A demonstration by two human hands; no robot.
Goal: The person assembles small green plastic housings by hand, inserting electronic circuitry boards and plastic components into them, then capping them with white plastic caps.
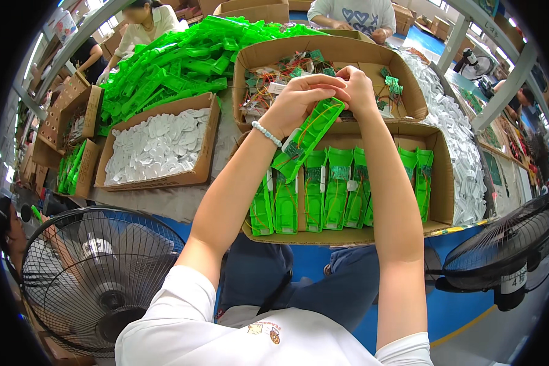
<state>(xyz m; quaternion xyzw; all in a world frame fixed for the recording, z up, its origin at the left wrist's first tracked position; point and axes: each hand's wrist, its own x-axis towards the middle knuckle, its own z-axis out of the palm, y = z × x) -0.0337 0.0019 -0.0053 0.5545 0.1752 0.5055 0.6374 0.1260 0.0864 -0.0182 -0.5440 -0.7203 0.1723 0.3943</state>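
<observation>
Green housing (308, 135) with wires and small board, tilted, held above front box (442, 183). Left hand (299, 97) grips upper end; right hand (357, 88) pinches top beside it. Finished housings (341, 189) stand in row below. Wire box (409, 85) behind. White discs box (158, 149) left on counter (158, 204).

a box of shells (348, 189) lies nearest; a box (323, 52) of probably wired boards behind it; discs box (158, 146) left.

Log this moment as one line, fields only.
left hand: holds green plastic part | right hand: pinches its top end | below: cardboard box of green parts
</observation>
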